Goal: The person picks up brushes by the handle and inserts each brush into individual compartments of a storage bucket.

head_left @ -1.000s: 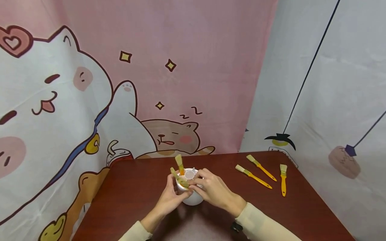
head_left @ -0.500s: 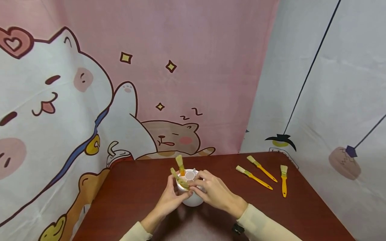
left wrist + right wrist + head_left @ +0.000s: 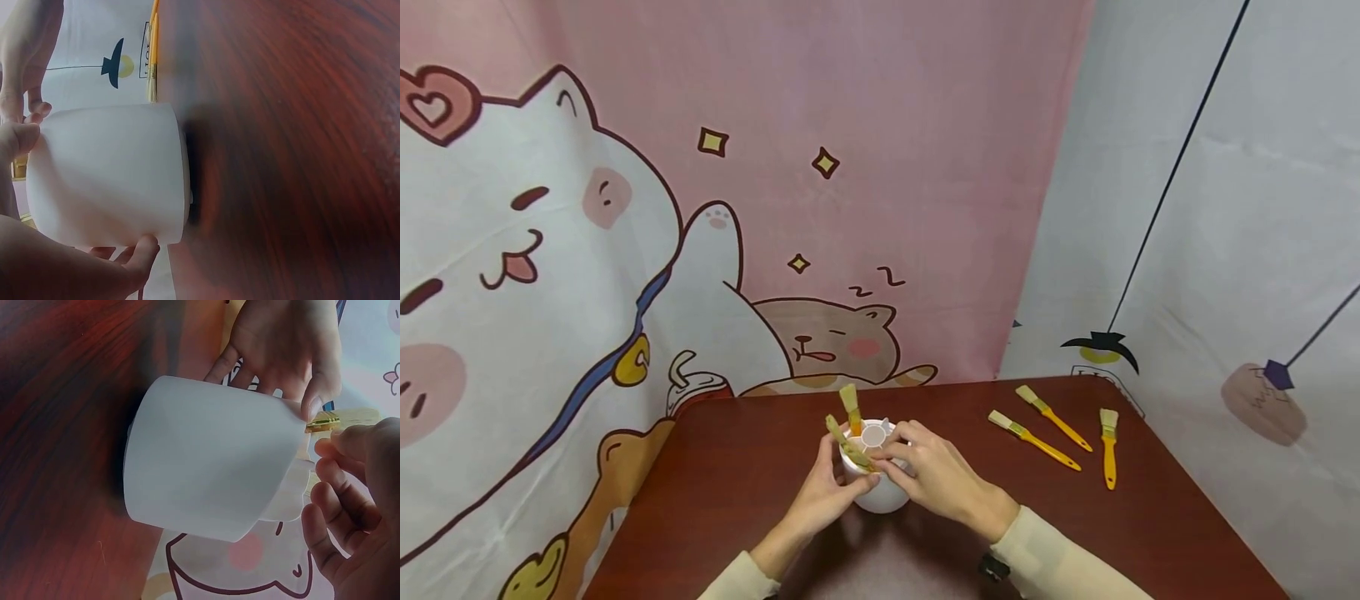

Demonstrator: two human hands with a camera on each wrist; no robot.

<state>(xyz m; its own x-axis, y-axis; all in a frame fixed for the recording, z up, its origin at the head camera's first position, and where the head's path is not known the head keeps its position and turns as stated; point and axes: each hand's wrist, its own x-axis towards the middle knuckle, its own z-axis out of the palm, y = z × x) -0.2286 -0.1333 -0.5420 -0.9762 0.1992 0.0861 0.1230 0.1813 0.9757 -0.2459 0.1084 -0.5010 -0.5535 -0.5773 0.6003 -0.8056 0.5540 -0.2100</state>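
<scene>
Your right hand is at the near right side of the white divided holder, its fingers curled in and, as far as the views tell, pinching the near paintbrush low down by its metal band; your own fingers cover part of the contact. The relation to mind, I judge, is that brush's slant: it sits in the holder at the rim closest to you, just left of your right fingertips, bristles out of the mouth, long axis running up and leftward in the head view. Your left hand wraps the holder's left side, thumb at the near rim just beside the same brush, so both hands meet there and neither is clearly nearer. The holder stands upright on the table. Farther left on the rim you have a left-leaning paintbrush, though where it overlaps the near one is unclear, and behind it a rear paintbrush stands almost upright. Off to your right, well apart from the holder, lie three more: the nearer diagonal paintbrush and the farther diagonal paintbrush aim their bristles away and left, while the rightmost paintbrush lies nearly straight away from you; your right hand is nearer to all three.
</scene>
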